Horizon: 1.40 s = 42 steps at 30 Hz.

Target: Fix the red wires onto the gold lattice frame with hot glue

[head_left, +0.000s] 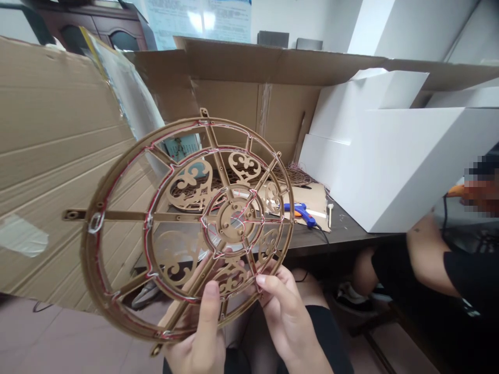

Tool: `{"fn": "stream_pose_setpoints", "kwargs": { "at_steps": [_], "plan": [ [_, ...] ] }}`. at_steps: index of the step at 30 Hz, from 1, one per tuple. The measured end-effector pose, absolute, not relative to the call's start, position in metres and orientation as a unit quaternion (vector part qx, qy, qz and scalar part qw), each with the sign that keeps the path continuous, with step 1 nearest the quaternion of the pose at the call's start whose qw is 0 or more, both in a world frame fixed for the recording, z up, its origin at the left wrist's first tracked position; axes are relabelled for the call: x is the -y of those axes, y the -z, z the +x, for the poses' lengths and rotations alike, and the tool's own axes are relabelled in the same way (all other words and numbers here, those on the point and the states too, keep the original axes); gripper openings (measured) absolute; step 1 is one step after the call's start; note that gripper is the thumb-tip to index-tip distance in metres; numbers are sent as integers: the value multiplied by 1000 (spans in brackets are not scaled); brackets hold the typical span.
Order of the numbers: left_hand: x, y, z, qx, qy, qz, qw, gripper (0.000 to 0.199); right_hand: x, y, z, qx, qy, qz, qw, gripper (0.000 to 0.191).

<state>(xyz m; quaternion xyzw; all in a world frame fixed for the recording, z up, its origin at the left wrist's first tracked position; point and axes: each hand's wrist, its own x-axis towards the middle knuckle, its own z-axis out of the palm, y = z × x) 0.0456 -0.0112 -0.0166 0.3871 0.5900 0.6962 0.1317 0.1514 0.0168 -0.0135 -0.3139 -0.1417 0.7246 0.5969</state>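
A tan, wheel-shaped frame (226,214) is tilted up in front of me, with rings, spokes, small outer tabs and curled scroll ornaments. Red and white wires run along its rings and cross at the hub. My left hand (200,335) grips the lower rim, its thumb lying over a spoke and its fingers behind. My right hand (286,314) pinches the lower right rim, thumb and fingertips at a wired spoke; whether it also holds a wire is unclear. Through the frame, more tan scrollwork pieces (185,205) show on the dark table (346,226).
A blue hot glue gun (306,214) lies on a cardboard piece (317,195) beyond the frame. Cardboard walls (230,101) stand behind and at left. Large white boxes (374,171) rise at right. Another person's arm (427,254) and legs are at far right.
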Motion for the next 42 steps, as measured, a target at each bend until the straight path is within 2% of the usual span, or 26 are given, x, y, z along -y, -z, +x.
{"fn": "stream_pose_setpoints", "kwargs": {
  "at_steps": [7, 12, 18, 20, 22, 23, 25, 27, 32, 38, 42],
  "plan": [
    [7, 9, 47, -572, -713, 380, 142, 30, -13, 12, 152, 123, -720, -338, 594, 35],
    [7, 10, 44, -570, -701, 423, 70, 23, -13, 15, 152, 143, -710, -347, 595, 36],
    [16, 15, 29, -590, -650, 478, 6, 33, -11, 24, 155, 151, -707, -369, 585, 40],
    [17, 10, 30, -607, -643, 466, 32, 33, -12, 24, 157, 177, -705, -379, 573, 41],
    [14, 0, 37, -624, -653, 420, 91, 30, -13, 24, 159, 213, -705, -380, 560, 40],
    [12, -5, 42, -630, -673, 356, 152, 26, -14, 23, 161, 227, -705, -379, 555, 39],
    [8, -16, 52, -614, -702, 260, 252, 31, -16, 21, 163, 247, -707, -370, 549, 38],
    [4, -24, 59, -603, -715, 214, 283, 35, -18, 20, 164, 259, -707, -363, 549, 36],
    [3, -34, 61, -633, -712, 184, 243, 27, -16, 19, 164, 268, -711, -359, 542, 33],
    [1, -48, 59, -685, -676, 227, 150, 20, -8, 20, 158, 195, -714, -390, 548, 41],
    [0, -48, 57, -642, -702, 235, 197, 13, -4, 16, 152, 152, -716, -409, 546, 45]
  ]
}}
